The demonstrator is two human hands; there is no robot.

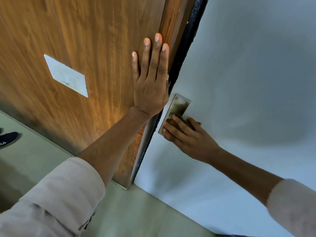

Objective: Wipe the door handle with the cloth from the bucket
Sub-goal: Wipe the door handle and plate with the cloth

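Observation:
A metal door handle plate is screwed to the pale grey door near its dark edge. My right hand covers the lower half of the plate and presses a small dark greyish cloth around the handle; the lever itself is hidden under the cloth and fingers. My left hand lies flat, fingers spread, on the wooden panel just left of the door edge, holding nothing. No bucket is in view.
A white switch plate is mounted on the wooden panel to the left. A dark shoe of another person stands on the pale floor at the far left. The door's black edge strip runs between panel and door.

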